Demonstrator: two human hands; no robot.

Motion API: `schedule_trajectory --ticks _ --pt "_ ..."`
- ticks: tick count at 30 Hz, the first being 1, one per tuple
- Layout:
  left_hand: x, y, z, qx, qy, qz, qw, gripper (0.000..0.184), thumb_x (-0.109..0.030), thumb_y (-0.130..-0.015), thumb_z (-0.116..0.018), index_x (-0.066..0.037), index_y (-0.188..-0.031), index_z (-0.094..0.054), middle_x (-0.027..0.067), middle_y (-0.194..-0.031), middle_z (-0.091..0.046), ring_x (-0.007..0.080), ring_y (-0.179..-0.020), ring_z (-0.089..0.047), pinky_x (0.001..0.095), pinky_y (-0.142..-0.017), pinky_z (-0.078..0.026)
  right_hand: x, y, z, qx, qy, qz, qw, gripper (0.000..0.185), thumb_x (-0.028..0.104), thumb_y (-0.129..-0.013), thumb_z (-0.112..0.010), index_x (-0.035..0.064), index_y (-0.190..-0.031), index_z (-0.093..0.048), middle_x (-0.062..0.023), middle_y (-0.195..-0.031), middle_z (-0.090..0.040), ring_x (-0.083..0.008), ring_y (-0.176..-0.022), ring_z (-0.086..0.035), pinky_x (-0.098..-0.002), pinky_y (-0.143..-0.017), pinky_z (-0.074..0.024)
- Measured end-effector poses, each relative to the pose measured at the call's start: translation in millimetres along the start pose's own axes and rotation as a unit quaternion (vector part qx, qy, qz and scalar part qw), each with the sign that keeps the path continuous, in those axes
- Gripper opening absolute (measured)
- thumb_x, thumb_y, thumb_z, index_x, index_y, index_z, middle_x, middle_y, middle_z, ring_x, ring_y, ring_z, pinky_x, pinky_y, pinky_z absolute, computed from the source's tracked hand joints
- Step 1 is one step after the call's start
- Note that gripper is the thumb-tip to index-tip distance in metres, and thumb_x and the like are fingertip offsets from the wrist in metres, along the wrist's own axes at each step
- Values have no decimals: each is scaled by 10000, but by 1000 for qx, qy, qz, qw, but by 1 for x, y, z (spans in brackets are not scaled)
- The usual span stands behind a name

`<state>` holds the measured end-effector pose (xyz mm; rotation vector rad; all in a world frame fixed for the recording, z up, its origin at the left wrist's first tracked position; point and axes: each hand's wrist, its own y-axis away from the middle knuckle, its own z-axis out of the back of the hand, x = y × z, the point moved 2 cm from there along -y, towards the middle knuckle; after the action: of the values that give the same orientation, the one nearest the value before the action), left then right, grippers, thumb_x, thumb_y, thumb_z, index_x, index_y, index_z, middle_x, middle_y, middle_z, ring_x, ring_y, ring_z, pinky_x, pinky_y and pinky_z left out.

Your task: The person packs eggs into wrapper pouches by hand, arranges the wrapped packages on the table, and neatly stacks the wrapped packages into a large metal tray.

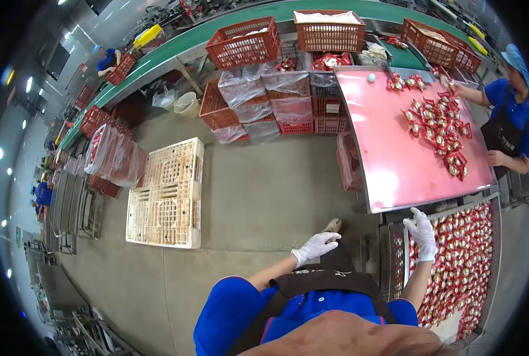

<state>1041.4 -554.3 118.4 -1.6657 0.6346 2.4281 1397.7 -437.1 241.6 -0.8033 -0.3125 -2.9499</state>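
Observation:
My left hand (316, 248), in a white glove, hangs in front of my apron with its fingers stretched out and nothing in them. My right hand (420, 234), gloved as well, is open between the pink-topped table (380, 148) and a large tray (494, 261). Rows of small red-and-gold wrapped pieces (460, 255) fill most of that tray. On the table lies a loose heap of similar red-wrapped pieces (439, 127). A small pale round object (371, 78) sits near the table's far edge.
A co-worker (510, 118) stands at the table's right side, one hand at the pieces. Stacked red crates (276, 101) stand ahead, below a green conveyor (264, 15). A cream plastic pallet (165, 196) lies on the floor at left, near a plastic-wrapped stack (115, 155).

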Motion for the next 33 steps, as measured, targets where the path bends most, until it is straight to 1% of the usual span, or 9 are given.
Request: schedule_trajectory --ticks 5,9,12,17,21,25,28,31,33 --pt "11 -86 69 1 18 58 998 407 -231 -939 -643 -88 -1319 -619 128 -1219 -681 229 -1133 -647 357 -1011 -497 -41 -134 -22 -59 4 -3 998 553 292 -874 -734 19 -1328 -576 -240 -1267 -623 -386 -1181 -589 -445 -1016 -471" --pt "-7 -173 126 23 1 32 999 401 -216 -945 -623 -56 -1313 -613 137 -1234 -676 229 -1141 -648 352 -1019 -494 -42 -225 -36 -91 26 18 995 540 326 -879 -728 53 -1322 -582 -226 -1237 -637 -384 -1164 -596 -456 -1006 -478" --pt "-30 -247 158 12 -142 -112 983 358 -181 -939 -637 -32 -1265 -631 151 -1208 -675 254 -1122 -653 351 -997 -503 -41 -266 -36 -96 13 21 995 546 350 -877 -725 67 -1323 -584 -222 -1230 -638 -385 -1154 -599 -452 -998 -482" --pt "-89 -352 179 47 -70 -121 989 363 -239 -918 -658 -41 -1222 -646 150 -1095 -683 302 -993 -663 388 -890 -531 -39 -299 -14 -93 -32 -69 993 526 364 -883 -717 71 -1304 -599 -210 -1224 -641 -375 -1147 -604 -447 -995 -483" --pt "-115 -437 180 154 -107 -111 976 415 -268 -926 -656 -59 -1284 -634 176 -1231 -656 315 -1127 -634 392 -971 -503 -66 -306 -13 -153 -64 -112 980 489 355 -891 -707 73 -1280 -619 -192 -1223 -645 -361 -1145 -609 -440 -992 -485" --pt "-158 -544 171 175 -172 -230 942 366 -207 -933 -624 -98 -1281 -635 173 -1275 -626 332 -1222 -567 412 -1047 -447 -73 -331 6 -176 -85 -184 963 459 349 -898 -700 106 -1281 -627 -178 -1220 -650 -343 -1152 -610 -433 -990 -488" --pt "-193 -636 148 167 -196 -339 905 394 -108 -890 -595 -152 -1279 -635 140 -1313 -598 341 -1250 -535 443 -1039 -452 -71 -378 20 -218 -91 -218 947 463 326 -884 -707 143 -1300 -620 -184 -1262 -627 -349 -1170 -599 -438 -984 -494" --pt "-209 -711 110 200 -325 -491 783 425 -83 -864 -596 -199 -1270 -637 107 -1376 -556 343 -1239 -539 458 -1013 -466 -72 -438 21 -230 -23 -256 939 506 293 -851 -718 168 -1326 -596 -189 -1278 -599 -376 -1144 -601 -457 -956 -511" --pt "-202 -733 85 280 -393 -510 712 409 -79 -862 -606 -211 -1247 -643 99 -1380 -533 329 -1214 -551 457 -977 -488 -70 -461 6 -177 -2 -298 938 549 209 -804 -732 166 -1324 -562 -189 -1261 -560 -387 -1100 -603 -464 -920 -528"
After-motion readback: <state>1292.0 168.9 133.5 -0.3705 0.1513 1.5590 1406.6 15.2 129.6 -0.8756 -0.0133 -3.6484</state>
